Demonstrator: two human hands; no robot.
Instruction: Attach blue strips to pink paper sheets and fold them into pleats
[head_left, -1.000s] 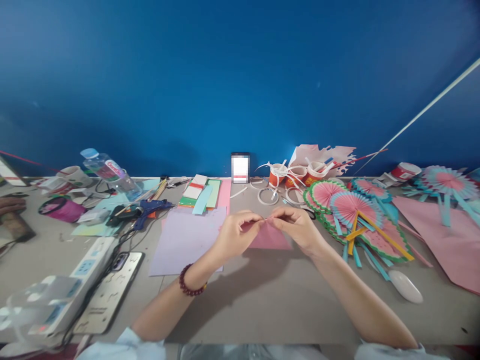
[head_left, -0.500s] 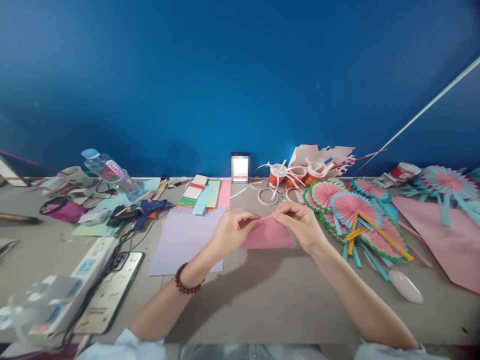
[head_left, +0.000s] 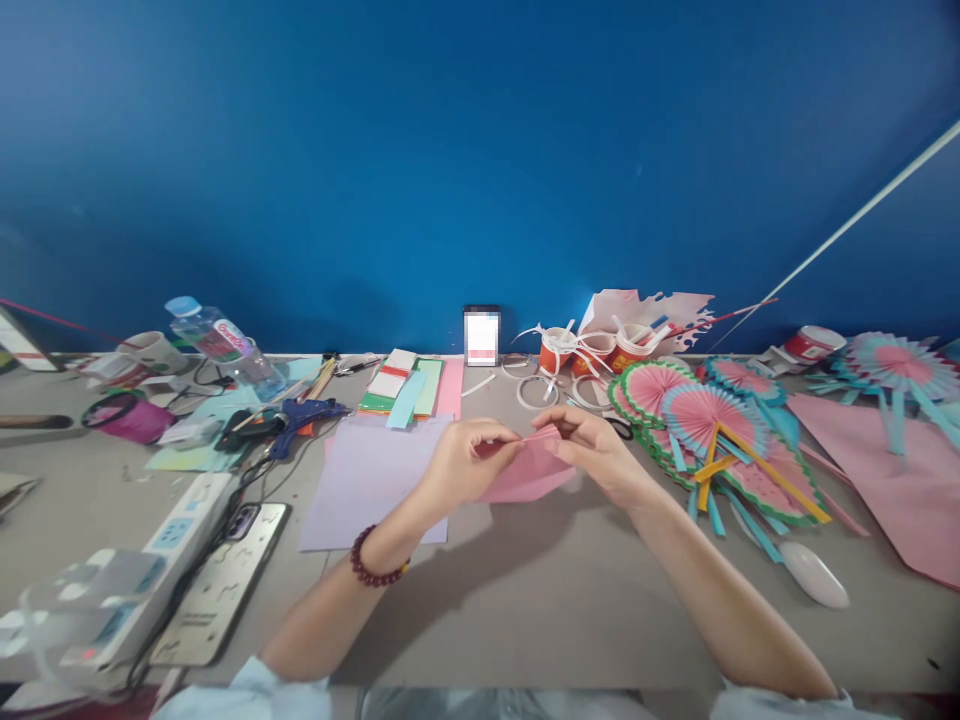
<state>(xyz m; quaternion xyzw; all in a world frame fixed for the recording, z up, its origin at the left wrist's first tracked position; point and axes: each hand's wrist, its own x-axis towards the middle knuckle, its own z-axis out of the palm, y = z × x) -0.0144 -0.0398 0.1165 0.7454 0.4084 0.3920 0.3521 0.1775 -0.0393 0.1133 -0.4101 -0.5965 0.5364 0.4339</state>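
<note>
A sheet of pink paper (head_left: 525,480) hangs between my two hands just above the table, its upper edge gathered into narrow folds. My left hand (head_left: 474,460) pinches that edge on the left, thumb against fingers. On the right, my right hand (head_left: 596,452) has thumb and fingertips closed on the folded edge. The sheet's lower part slants and bends toward me. Under my left forearm lies a lavender sheet (head_left: 367,480), and a dark bead bracelet (head_left: 375,560) circles that wrist.
Pleated paper fans (head_left: 720,430) and a white computer mouse (head_left: 814,575) lie at right. Paper cups (head_left: 555,350) stand by the wall near a propped phone (head_left: 481,335). Leftward are a blue glue gun (head_left: 300,420), a plastic bottle (head_left: 221,340), a power strip (head_left: 165,550) and another phone (head_left: 221,590).
The pink paper's right end has tilted upward and its edge shows more folds. My right hand has turned slightly, fingers shifting a little left. My left hand keeps its place.
</note>
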